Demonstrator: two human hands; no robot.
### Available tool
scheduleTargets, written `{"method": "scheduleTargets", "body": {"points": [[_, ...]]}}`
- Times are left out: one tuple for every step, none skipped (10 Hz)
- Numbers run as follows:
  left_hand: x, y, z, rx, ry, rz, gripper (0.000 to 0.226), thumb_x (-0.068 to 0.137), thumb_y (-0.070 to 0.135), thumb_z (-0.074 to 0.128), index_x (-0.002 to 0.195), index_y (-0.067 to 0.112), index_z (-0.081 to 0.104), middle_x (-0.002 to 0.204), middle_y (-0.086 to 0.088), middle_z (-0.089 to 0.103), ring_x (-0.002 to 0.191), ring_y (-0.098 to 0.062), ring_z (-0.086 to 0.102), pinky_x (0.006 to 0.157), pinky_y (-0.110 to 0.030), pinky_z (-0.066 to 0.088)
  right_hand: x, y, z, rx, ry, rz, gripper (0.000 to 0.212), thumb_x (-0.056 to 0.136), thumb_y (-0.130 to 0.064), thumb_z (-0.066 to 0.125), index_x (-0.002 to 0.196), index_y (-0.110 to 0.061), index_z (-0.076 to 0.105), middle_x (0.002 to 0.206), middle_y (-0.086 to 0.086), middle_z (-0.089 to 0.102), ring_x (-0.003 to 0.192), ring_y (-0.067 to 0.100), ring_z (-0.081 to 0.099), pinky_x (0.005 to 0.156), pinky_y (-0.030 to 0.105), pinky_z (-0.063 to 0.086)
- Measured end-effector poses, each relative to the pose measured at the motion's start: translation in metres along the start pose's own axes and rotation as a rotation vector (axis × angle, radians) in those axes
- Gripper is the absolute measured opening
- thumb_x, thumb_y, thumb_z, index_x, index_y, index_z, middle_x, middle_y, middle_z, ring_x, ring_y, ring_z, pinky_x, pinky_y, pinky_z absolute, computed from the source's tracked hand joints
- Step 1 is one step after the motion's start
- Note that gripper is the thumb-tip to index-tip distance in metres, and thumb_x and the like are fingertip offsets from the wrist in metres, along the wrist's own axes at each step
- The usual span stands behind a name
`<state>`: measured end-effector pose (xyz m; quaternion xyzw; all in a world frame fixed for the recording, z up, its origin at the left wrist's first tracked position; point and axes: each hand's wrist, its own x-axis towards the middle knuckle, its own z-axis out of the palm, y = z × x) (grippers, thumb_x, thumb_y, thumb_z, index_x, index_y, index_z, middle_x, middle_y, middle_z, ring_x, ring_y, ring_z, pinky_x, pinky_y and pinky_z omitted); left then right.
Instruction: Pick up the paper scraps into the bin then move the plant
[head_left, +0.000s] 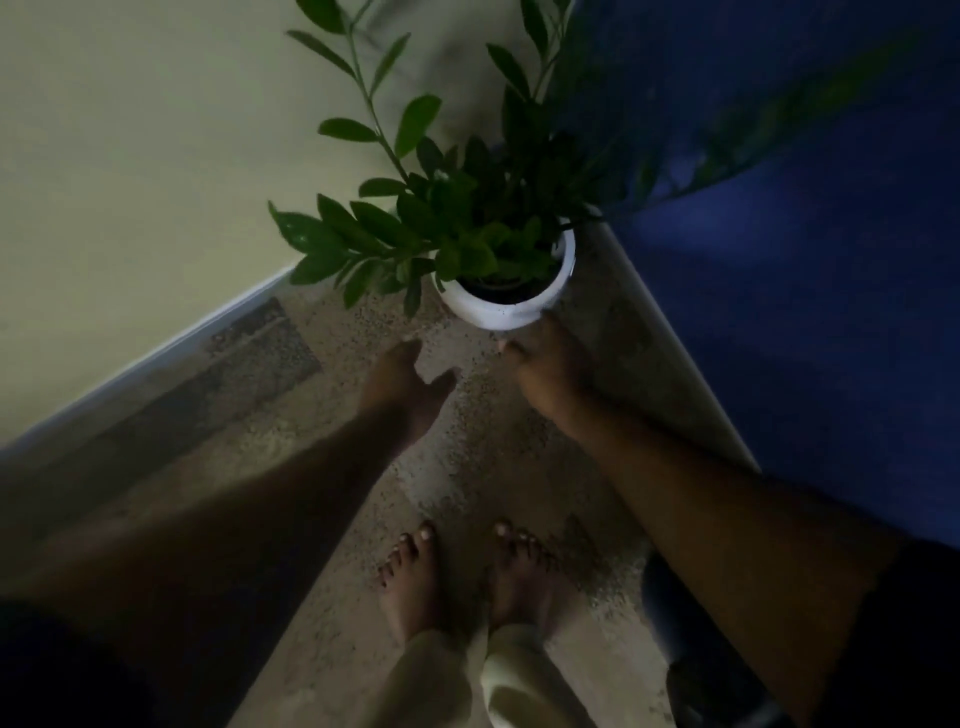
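Both arms are stretched forward and down toward a potted plant (467, 208) in dim light. No grip is closed on anything by the left hand (410, 387): its fingers are spread and relaxed above the floor (467, 467), apart from the pot, at about seven o'clock from it. The right hand (545, 364) is placed at the lower right edge of the white pot (498, 309), at about five o'clock from its mouth, with the fingertips touching or just beside the rim; whether a grip is formed there cannot be told, since the fingers are blurred and dark. The pot is stood on the speckled floor in a corner, with a pale wall (130, 182) at ten o'clock and a blue surface (805, 260) at two o'clock. Two bare feet (462, 577) are seen at six o'clock, below pale trouser legs (483, 680).
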<state>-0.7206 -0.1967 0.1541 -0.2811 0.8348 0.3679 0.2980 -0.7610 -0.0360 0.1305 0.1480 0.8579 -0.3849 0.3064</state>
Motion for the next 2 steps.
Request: {"method": "scheduleTargets", "body": {"points": [[-0.05,-0.024,-0.016,0.223,0.078,0.086,0.074,0.092,0.051,0.054,0.152,0.018,0.026,0.159,-0.005,0.028,0.144,-0.026,0.029,0.115,-0.042,0.029,-0.06,-0.01,0.0,-0.27,-0.023,-0.016,0.073,0.088,-0.048,0.057,0.148,-0.018,0.029,0.152,0.008,0.037,0.14,0.026,0.034,0.113,0.044,0.034],[-0.096,-0.023,-0.047,0.34,0.104,0.233,0.079,0.093,0.056,0.046,0.155,0.018,0.014,0.163,-0.003,0.015,0.15,-0.023,0.01,0.118,-0.042,0.018,-0.119,-0.036,-0.012,-0.402,0.036,-0.131,0.079,0.089,-0.052,0.054,0.15,-0.015,0.022,0.156,0.012,0.028,0.144,0.028,0.024,0.117,0.045,0.025]]}}
